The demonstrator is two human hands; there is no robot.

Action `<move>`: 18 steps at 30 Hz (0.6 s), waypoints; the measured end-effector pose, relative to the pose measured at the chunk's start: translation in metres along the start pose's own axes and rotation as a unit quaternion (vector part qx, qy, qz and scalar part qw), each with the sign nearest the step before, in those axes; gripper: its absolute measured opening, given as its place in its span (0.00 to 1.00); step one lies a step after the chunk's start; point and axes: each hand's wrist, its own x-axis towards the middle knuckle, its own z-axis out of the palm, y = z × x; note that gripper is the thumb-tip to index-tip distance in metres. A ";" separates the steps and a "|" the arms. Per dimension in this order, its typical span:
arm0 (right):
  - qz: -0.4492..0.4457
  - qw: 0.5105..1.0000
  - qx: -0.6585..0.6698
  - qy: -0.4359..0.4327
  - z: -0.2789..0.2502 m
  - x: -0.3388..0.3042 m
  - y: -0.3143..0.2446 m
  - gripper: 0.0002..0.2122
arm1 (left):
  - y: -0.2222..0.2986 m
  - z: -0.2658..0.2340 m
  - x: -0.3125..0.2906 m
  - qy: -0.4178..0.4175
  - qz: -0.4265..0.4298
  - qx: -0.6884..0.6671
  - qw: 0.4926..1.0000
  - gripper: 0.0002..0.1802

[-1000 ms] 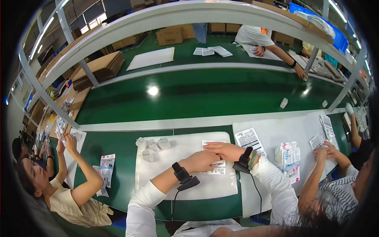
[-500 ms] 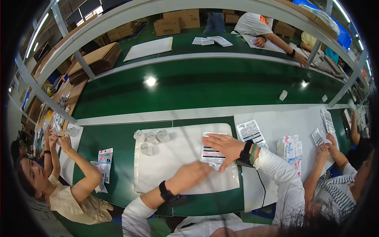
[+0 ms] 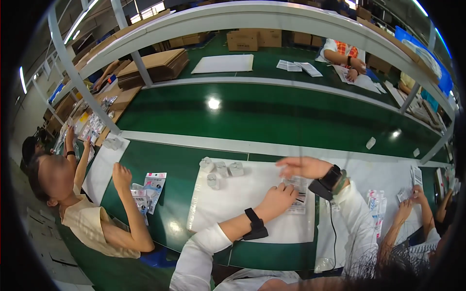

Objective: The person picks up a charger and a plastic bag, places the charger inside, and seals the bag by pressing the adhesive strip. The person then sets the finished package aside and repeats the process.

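A flat silver-white printed pouch (image 3: 299,206) lies on the right part of a white plastic-wrapped board (image 3: 252,203). My left hand (image 3: 277,201) is at the pouch's left edge, its fingers bent over it; the fingertips are partly hidden. Above the far end of the pouch hovers my right hand (image 3: 308,168), fingers stretched out and blurred by motion, with nothing seen in them. Several small clear-white pieces, one of them a near piece (image 3: 213,181), stand together at the board's far left corner. Both wrists wear black bands.
Hanging packs (image 3: 154,191) lie on the green table left of the board. White-and-pink packets (image 3: 376,208) are stacked to the right, near a black cable (image 3: 335,237). Co-workers sit on both sides, with a left co-worker's hand (image 3: 122,175) raised. A white rail (image 3: 194,141) runs behind.
The view has swung, shifting the scene rightward. My right hand has lifted off the pouch. My left hand has come onto its left edge. The left co-worker's nearer hand has come down.
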 end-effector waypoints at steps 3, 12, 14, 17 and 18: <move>-0.074 0.993 0.029 0.090 0.022 0.066 -0.024 0.27 | -0.008 0.018 -0.016 -0.057 -0.017 -0.036 0.998 0.10; 0.080 0.981 -0.176 0.007 0.057 0.138 -0.043 0.24 | 0.000 0.039 -0.021 0.106 -0.089 -0.376 0.916 0.10; 0.098 0.986 -0.132 -0.007 0.052 0.126 -0.040 0.23 | -0.005 0.037 -0.019 0.112 -0.062 -0.301 0.945 0.10; -0.090 0.994 0.019 0.061 0.049 0.087 -0.024 0.19 | -0.006 0.026 -0.009 0.125 0.006 -0.155 0.980 0.11; -0.084 0.994 0.018 0.064 0.051 0.074 -0.023 0.19 | -0.006 0.020 -0.012 0.096 -0.027 -0.157 0.983 0.12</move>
